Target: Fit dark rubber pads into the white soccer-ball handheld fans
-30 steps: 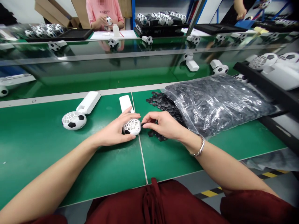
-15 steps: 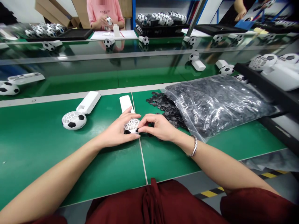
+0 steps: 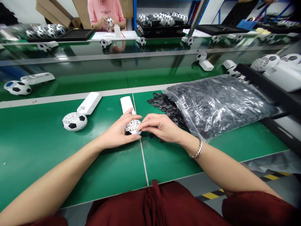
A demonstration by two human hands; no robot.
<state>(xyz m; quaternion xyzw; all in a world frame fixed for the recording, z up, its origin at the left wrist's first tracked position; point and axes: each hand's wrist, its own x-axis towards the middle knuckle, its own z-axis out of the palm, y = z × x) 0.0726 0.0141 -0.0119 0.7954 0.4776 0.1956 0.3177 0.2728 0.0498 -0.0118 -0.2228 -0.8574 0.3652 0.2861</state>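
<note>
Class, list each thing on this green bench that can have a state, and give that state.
Bare left hand: gripping the ball.
White lattice ball with black patches: held, mostly unfilled.
Bare right hand: fingertips at the ball.
Clear plastic bag of black hexagonal pieces: full, lying down.
White rectangular plastic handle: lying flat, unattached.

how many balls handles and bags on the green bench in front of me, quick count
Balls: 2 (the mounted ball, the held ball)
White handles: 2 (the attached handle, the loose handle)
Clear plastic bags: 1 (the bag of black pieces)
Total: 5
</note>
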